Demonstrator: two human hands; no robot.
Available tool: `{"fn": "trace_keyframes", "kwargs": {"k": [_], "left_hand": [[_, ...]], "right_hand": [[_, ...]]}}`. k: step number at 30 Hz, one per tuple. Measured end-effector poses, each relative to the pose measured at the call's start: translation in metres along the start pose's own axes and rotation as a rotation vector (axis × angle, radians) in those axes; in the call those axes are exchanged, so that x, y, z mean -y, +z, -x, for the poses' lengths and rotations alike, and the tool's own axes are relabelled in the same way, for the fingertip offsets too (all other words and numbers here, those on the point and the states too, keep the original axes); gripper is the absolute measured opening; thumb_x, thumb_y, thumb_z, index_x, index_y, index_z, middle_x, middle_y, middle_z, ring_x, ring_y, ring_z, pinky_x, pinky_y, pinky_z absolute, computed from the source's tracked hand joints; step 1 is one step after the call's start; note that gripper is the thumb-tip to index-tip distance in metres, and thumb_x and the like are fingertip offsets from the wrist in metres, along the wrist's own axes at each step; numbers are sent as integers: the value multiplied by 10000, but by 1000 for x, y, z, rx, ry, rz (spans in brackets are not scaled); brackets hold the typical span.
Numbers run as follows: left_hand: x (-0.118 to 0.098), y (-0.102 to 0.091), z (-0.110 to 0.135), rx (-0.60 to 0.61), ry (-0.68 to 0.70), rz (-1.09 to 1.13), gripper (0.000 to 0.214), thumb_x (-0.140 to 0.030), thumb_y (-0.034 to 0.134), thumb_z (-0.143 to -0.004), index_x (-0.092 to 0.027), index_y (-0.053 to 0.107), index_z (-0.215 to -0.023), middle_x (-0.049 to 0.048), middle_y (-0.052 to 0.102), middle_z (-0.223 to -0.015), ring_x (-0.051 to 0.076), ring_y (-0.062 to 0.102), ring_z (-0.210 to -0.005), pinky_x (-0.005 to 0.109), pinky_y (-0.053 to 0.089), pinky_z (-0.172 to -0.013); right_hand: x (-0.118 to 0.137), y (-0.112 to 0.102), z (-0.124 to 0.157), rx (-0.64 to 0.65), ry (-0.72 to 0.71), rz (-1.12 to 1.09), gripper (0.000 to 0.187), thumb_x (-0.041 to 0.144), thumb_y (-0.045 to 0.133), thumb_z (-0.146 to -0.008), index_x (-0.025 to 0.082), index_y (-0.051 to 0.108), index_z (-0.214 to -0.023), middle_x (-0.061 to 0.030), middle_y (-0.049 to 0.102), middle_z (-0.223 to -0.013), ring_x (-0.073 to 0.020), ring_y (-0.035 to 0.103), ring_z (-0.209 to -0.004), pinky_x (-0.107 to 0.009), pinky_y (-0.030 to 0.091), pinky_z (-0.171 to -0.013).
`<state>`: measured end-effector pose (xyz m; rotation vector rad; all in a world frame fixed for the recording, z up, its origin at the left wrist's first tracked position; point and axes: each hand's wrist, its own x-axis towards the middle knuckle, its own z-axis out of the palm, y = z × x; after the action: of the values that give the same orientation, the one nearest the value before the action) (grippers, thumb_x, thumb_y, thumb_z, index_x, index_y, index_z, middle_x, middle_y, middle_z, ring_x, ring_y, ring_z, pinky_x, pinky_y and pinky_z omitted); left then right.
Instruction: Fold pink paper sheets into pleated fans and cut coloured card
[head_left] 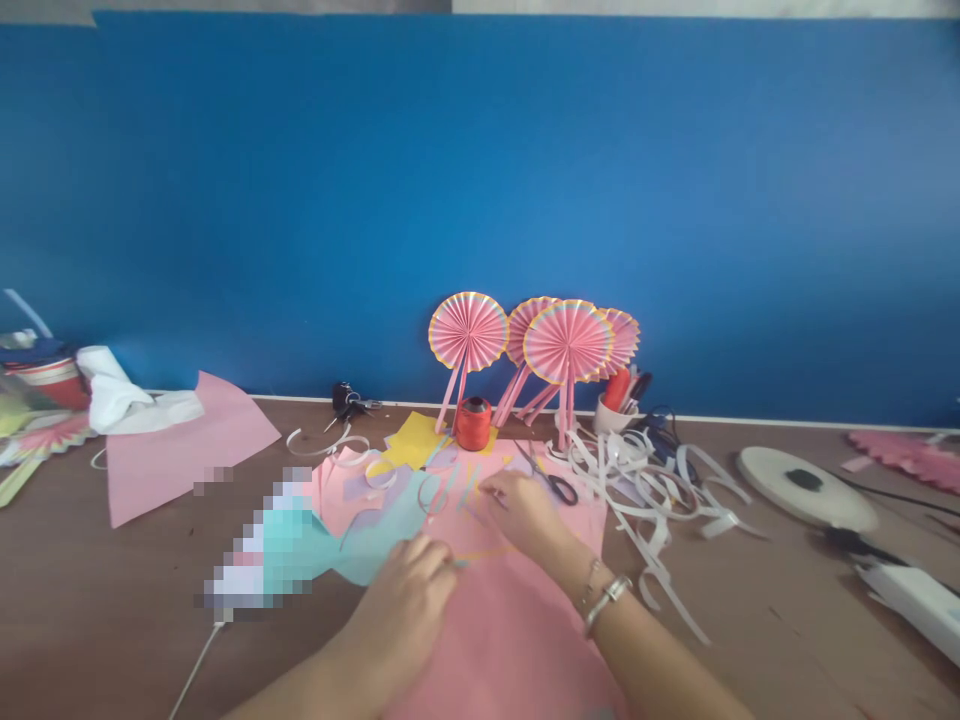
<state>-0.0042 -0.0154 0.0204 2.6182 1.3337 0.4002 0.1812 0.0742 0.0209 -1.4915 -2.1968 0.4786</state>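
My left hand is closed, its fingers curled over the near edge of the pink paper. A thin bluish bit shows by its fingertips, and a narrow yellow line runs across the paper beside it. Farther out, my right hand has its fingers pinched together above the pink sheet; whatever lies between them cannot be made out. Black-handled scissors rest just right of my right hand. Blue, yellow and lilac paper scraps lie left of it, with light blue paper near my left hand.
Several pink pleated paper fans lean against the blue partition. Before them stands a red spool. Curled white strips spread to the right, near a white disc. A pink sheet and keys lie left.
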Motion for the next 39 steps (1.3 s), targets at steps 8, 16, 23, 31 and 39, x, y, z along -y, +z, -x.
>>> {"fn": "trace_keyframes", "kwargs": {"k": [8, 16, 23, 31, 39], "left_hand": [[-19, 50, -6, -61, 339, -219, 357, -377, 409, -920, -178, 530, -1191, 72, 595, -1190, 232, 500, -1056, 361, 379, -875], [-11, 58, -2, -120, 380, -180, 227, -261, 443, -908, -193, 565, -1087, 77, 623, -1039, 197, 534, -946, 368, 369, -897], [-13, 53, 0, -106, 372, -147, 209, -209, 465, -870, -172, 560, -1052, 87, 611, -1020, 216, 529, -941, 362, 401, -854], [-17, 68, 8, -154, 310, -196, 258, -114, 392, -857, -128, 566, -1048, 120, 614, -1043, 235, 528, -953, 373, 409, -844], [-20, 56, 6, -110, 247, -197, 149, -143, 450, -827, -159, 577, -904, 92, 570, -869, 237, 508, -806, 366, 429, -706]], "right_hand": [[6, 4, -36, 295, -382, 431, 228, 56, 507, -739, 123, 678, -874, -134, 676, -913, -222, 605, -845, -304, 399, -745], [-2, 6, -41, 231, -303, 353, 183, 92, 547, -673, 110, 656, -819, -142, 667, -870, -237, 595, -821, -303, 397, -709], [-2, -5, -36, 73, -121, 118, 179, 99, 485, -721, 151, 637, -801, -43, 687, -801, -143, 603, -745, -224, 418, -667], [-21, -8, 18, -6, 59, -2, 241, 65, 459, -726, 175, 673, -727, -41, 691, -766, -163, 596, -743, -245, 390, -666], [-24, -24, 37, -352, 185, 329, 271, 95, 433, -798, 155, 673, -910, -135, 671, -917, -279, 559, -927, -392, 352, -809]]}}
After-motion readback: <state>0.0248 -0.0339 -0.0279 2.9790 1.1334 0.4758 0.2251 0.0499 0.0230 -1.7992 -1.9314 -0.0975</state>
